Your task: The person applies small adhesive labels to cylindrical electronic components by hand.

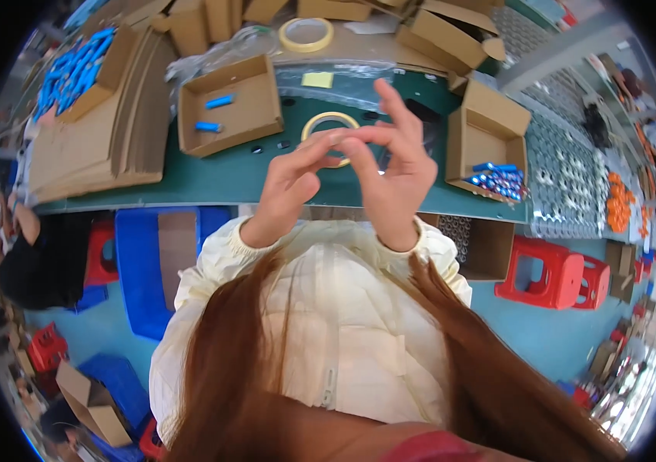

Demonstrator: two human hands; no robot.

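My left hand (289,185) and my right hand (397,165) meet at the fingertips above the near part of the green table (212,181). On the right hand, thumb and index finger are pressed together, while another finger points up and away. The left hand's fingers reach across to that pinch, its thumb bent below them. Whatever lies between the fingertips is too small or hidden to make out. Just behind the hands lies a roll of yellowish tape (331,115), partly covered by them.
An open cardboard box (189,138) at the left holds two blue cylinders (219,101). Another cardboard box (459,146) at the right contains several shiny blue-and-red pieces (497,183). Flat cardboard (85,158) is stacked at far left, below a box of blue cylinders (74,69). A larger tape roll (306,35) lies farther back.
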